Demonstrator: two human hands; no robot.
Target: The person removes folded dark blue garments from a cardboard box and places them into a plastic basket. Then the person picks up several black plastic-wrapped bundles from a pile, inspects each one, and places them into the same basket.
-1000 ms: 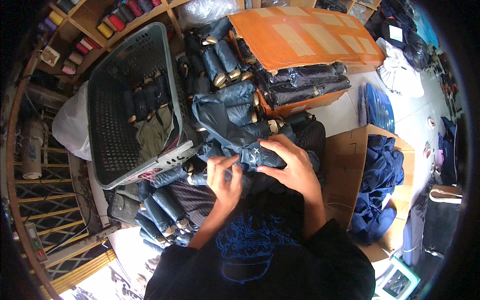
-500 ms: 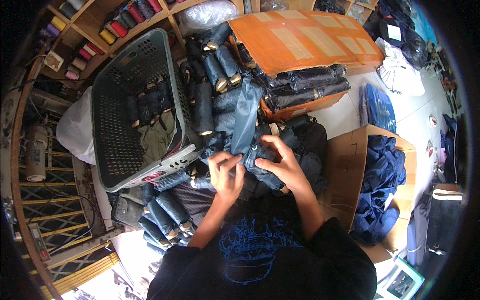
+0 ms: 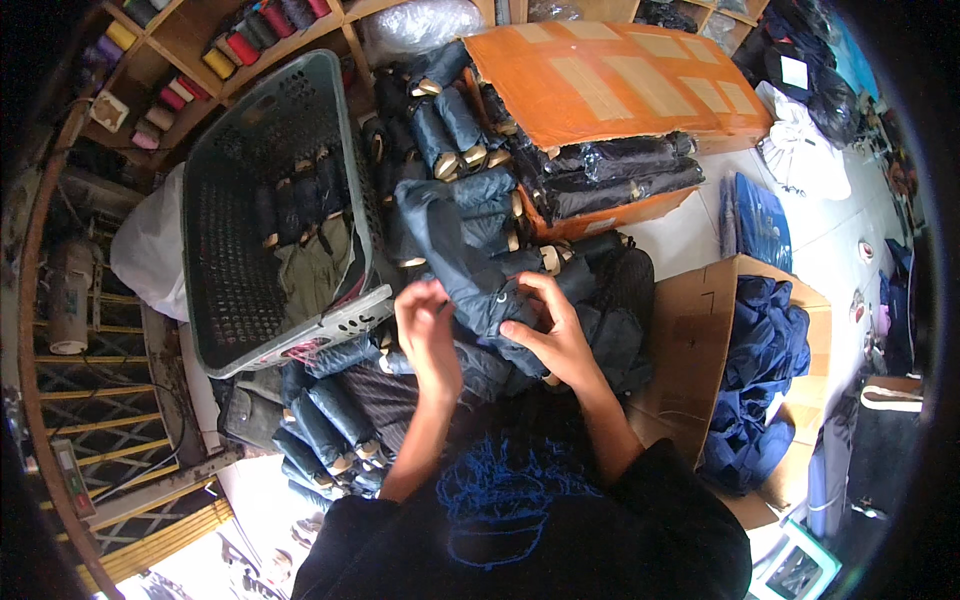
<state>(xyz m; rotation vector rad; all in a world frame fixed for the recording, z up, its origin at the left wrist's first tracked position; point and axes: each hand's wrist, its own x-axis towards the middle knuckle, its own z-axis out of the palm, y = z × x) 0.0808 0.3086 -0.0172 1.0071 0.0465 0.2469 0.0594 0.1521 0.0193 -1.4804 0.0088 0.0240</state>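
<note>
My right hand [image 3: 556, 335] is closed on a blue-grey cloth piece [image 3: 456, 250], thumb and fingers pinching its gathered lower end, where a small pale ring or loop shows. The long free part of the cloth slants up and leftward over the pile. Just left of it my left hand [image 3: 428, 335] is raised, fingers loosely bent and apart, slightly blurred, with nothing visible in it. Beneath and beyond both hands lie many similar blue-grey rolled bundles [image 3: 436, 140] with cream-coloured ends. More rolls [image 3: 340, 418] lie at my left beside dark striped fabric on my lap.
A dark perforated plastic basket [image 3: 365, 180] stands left, holding rolls and olive cloth. An orange taped carton [image 3: 570, 95] with dark wrapped packs lies beyond. At right stands a cardboard box [image 3: 690, 350] of navy cloth [image 3: 765, 340]. Thread spools [image 3: 240, 47] fill shelves far left.
The cloth's free part has swung from upright over to the left. My left hand has come off the cloth and moved slightly left and up. My right hand keeps its grip.
</note>
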